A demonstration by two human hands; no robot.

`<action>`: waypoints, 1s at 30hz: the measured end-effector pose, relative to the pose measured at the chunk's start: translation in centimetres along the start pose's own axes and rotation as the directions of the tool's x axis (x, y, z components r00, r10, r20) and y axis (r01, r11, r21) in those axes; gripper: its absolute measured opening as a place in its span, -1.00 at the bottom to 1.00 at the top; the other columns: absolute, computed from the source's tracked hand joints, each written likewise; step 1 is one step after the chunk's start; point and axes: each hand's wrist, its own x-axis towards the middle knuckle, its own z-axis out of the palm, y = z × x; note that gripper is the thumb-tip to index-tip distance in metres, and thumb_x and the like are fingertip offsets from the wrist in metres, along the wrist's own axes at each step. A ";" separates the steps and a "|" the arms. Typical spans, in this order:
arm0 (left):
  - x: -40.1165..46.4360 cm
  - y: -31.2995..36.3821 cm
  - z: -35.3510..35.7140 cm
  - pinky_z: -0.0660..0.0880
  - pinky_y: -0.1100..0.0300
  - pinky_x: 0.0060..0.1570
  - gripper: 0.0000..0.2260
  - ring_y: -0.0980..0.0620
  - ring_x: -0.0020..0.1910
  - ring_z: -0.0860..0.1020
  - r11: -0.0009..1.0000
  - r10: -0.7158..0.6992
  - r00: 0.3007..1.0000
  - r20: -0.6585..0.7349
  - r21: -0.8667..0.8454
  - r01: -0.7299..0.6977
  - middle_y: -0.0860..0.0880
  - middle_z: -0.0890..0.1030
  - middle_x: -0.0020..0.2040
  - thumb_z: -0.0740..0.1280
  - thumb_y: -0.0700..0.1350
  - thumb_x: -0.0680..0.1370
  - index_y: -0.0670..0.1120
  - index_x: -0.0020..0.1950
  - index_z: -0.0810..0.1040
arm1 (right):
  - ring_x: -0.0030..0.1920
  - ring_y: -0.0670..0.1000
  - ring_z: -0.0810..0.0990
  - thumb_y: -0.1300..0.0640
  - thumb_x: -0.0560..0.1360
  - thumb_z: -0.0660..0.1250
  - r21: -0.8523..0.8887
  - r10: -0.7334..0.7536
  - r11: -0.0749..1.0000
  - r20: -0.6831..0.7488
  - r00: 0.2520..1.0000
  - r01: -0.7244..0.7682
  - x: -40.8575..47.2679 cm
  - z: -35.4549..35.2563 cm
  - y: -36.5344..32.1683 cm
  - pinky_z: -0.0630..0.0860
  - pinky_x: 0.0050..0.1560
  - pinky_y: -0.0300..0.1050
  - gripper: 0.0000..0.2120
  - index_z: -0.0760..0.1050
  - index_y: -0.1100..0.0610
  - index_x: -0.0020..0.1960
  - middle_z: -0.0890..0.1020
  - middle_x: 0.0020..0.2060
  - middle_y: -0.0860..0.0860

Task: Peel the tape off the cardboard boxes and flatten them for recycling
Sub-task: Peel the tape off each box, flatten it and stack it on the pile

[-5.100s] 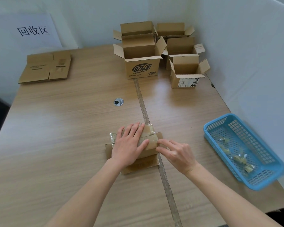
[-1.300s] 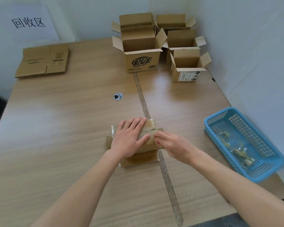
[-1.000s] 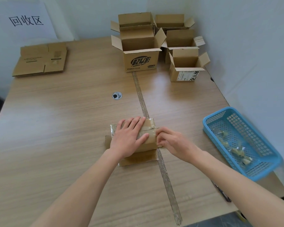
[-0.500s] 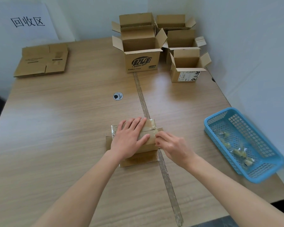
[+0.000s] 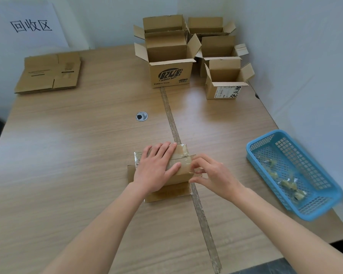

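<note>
A wood-grain counter (image 5: 71, 147) fills a corner between pale walls (image 5: 297, 62); a white paper sign (image 5: 28, 26) hangs at the far left; soft light falls across the wood

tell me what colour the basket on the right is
Light blue basket, seen in the head view.

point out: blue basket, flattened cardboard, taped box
blue basket (image 5: 250, 153), head view, near-left rim.
flattened cardboard (image 5: 48, 73), head view, middle of its top face.
taped box (image 5: 183, 168), head view, taped top between the hands.
</note>
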 end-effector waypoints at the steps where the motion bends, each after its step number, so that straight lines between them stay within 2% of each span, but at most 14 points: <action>1: 0.0 0.0 0.0 0.01 -0.01 0.54 -0.36 0.06 0.55 0.17 1.000 -0.001 1.000 0.000 -0.004 0.001 0.12 0.24 0.57 -0.13 0.34 0.63 0.08 0.65 0.08 | -0.09 -0.12 0.67 0.02 0.43 0.56 0.004 0.026 1.000 -0.011 1.000 -0.026 -0.2 0.1 0.1 0.61 -0.13 -0.18 -0.69 0.51 0.08 0.04 0.51 0.06 -0.21; 3: 0.0 0.0 -0.1 0.01 -0.02 0.54 -0.36 0.06 0.55 0.16 1.000 -0.003 1.000 0.000 -0.010 0.003 0.12 0.24 0.57 -0.13 0.34 0.63 0.08 0.65 0.08 | -0.10 -0.09 0.66 0.02 0.41 0.58 -0.045 0.023 0.999 -0.069 0.997 -0.026 -0.3 0.6 0.0 0.61 -0.19 -0.15 -0.68 0.52 0.08 0.03 0.52 0.01 -0.21; 6: -0.1 0.1 -0.2 0.03 -0.03 0.54 -0.36 0.06 0.55 0.17 1.000 0.002 1.000 -0.002 -0.017 -0.002 0.11 0.25 0.57 -0.12 0.33 0.63 0.07 0.65 0.09 | -0.21 -0.01 0.61 0.14 0.44 0.57 -0.161 -0.082 0.986 -0.179 0.980 0.053 -0.3 1.4 -0.2 0.53 -0.32 -0.14 -0.82 0.58 0.14 -0.09 0.60 0.00 -0.07; 9: -0.2 0.0 -0.2 0.04 -0.03 0.54 -0.36 0.06 0.55 0.17 1.000 0.009 1.000 -0.004 0.003 -0.009 0.12 0.25 0.57 -0.12 0.32 0.63 0.07 0.65 0.09 | -0.11 -0.07 0.60 0.25 0.43 0.57 -0.172 -0.131 0.980 -0.188 0.973 0.099 -0.2 1.5 -0.4 0.48 -0.22 -0.28 -0.84 0.58 0.17 -0.16 0.64 0.06 0.00; 12: -0.1 0.0 -0.3 0.03 -0.02 0.54 -0.36 0.06 0.55 0.17 1.000 0.009 1.000 0.001 -0.005 -0.009 0.12 0.25 0.57 -0.13 0.32 0.63 0.07 0.65 0.09 | -0.14 -0.14 0.58 0.27 0.47 0.52 -0.104 -0.092 0.992 -0.150 0.984 0.077 -0.1 1.5 -0.3 0.43 -0.15 -0.39 -0.85 0.55 0.17 -0.15 0.62 0.07 -0.07; 16: -0.2 -0.1 -0.3 0.04 -0.02 0.54 -0.36 0.06 0.54 0.18 1.000 0.022 1.000 -0.003 0.000 -0.022 0.11 0.25 0.57 -0.13 0.32 0.63 0.06 0.65 0.09 | -0.11 -0.10 0.63 0.27 0.50 0.48 0.115 0.056 0.992 -0.118 0.991 -0.043 0.6 0.9 0.0 0.62 -0.07 -0.13 -0.86 0.54 0.14 -0.15 0.61 0.01 -0.10; 18: -0.3 -0.1 -0.2 0.03 -0.02 0.54 -0.37 0.06 0.54 0.17 0.999 0.037 0.999 0.001 0.003 -0.037 0.12 0.24 0.58 -0.13 0.33 0.64 0.07 0.65 0.08 | -0.11 -0.08 0.63 0.26 0.51 0.48 0.157 0.118 0.982 -0.090 0.989 -0.103 1.0 0.5 0.5 0.64 -0.07 -0.04 -0.85 0.53 0.11 -0.14 0.61 -0.11 -0.10; 20: -0.3 -0.2 -0.2 0.01 -0.02 0.54 -0.37 0.06 0.54 0.17 0.999 0.035 0.999 0.000 -0.003 -0.035 0.12 0.24 0.57 -0.12 0.33 0.64 0.07 0.65 0.08 | -0.20 -0.10 0.62 0.24 0.53 0.46 0.167 0.179 0.972 -0.062 0.982 -0.167 1.2 0.4 0.9 0.63 -0.10 0.01 -0.86 0.51 0.12 -0.11 0.61 -0.21 -0.11; 23: -0.4 -0.2 -0.2 -0.02 0.00 0.53 -0.37 0.06 0.54 0.18 0.999 0.044 0.999 -0.006 -0.007 -0.044 0.12 0.26 0.57 -0.11 0.33 0.64 0.07 0.65 0.09 | -0.22 -0.08 0.71 0.25 0.57 0.41 0.349 0.378 0.880 -0.108 0.919 -0.321 1.7 0.8 0.8 0.69 -0.13 -0.03 -0.85 0.48 0.11 -0.11 0.67 -0.27 -0.04; 26: -0.5 -0.5 -0.4 -0.08 0.04 0.53 -0.37 0.07 0.55 0.18 0.997 0.071 0.997 -0.011 -0.042 -0.072 0.13 0.26 0.57 -0.09 0.33 0.64 0.07 0.65 0.11 | -0.21 -0.03 0.73 0.26 0.54 0.45 0.507 0.480 0.789 -0.156 0.863 -0.348 3.1 0.9 0.1 0.69 -0.12 -0.09 -0.86 0.56 0.10 -0.14 0.70 -0.26 0.01; 28: -0.6 -0.9 -0.5 -0.05 0.03 0.54 -0.37 0.08 0.55 0.18 0.994 0.094 0.996 -0.004 -0.060 -0.094 0.14 0.26 0.58 -0.07 0.33 0.64 0.09 0.65 0.11 | -0.18 0.02 0.74 0.29 0.52 0.47 0.599 0.503 0.719 -0.098 0.859 -0.352 3.4 0.9 -0.1 0.69 -0.11 -0.13 -0.86 0.65 0.08 -0.14 0.72 -0.24 0.02; 30: -0.8 -1.4 -0.5 0.01 0.00 0.56 -0.39 0.08 0.55 0.19 0.989 0.131 0.991 0.002 -0.068 -0.131 0.15 0.27 0.57 -0.04 0.33 0.63 0.10 0.64 0.12 | -0.14 0.10 0.74 0.31 0.52 0.46 0.721 0.519 0.574 0.046 0.853 -0.388 2.7 0.8 0.0 0.67 -0.08 -0.18 -0.89 0.69 0.13 -0.09 0.73 -0.22 0.06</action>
